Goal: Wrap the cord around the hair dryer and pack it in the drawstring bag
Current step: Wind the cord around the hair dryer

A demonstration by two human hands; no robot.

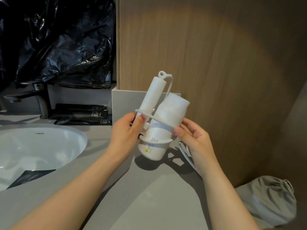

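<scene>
The fingers [140,121] of the left hand [123,132] are curled round the folded handle of the white hair dryer [166,113], which is gripped low down, near its hinge. The thumb of the right hand [196,144] is pressed on the white cord [157,143] where it crosses the barrel. The other fingers are closed behind the barrel, so the cord is pinched against it.

The hair dryer is held above the grey table [149,205] between the two hands, tilted with the handle end uppermost. Two turns of cord are seen round it, one slanting across handle and barrel and one circling the barrel lower down. A loose length is trailed below the right palm toward the table.

The grey drawstring bag [269,200] is laid crumpled on the table at the right, near the right forearm and well apart from the hair dryer. A white sink [49,138] is set into the table at the left. A dark faucet [42,103] is mounted behind it, and black sachets [79,113] are laid beside the faucet. Crumpled black plastic sheeting [63,44] is hung above, and a wooden panel [216,55] is seen behind the hands.
</scene>
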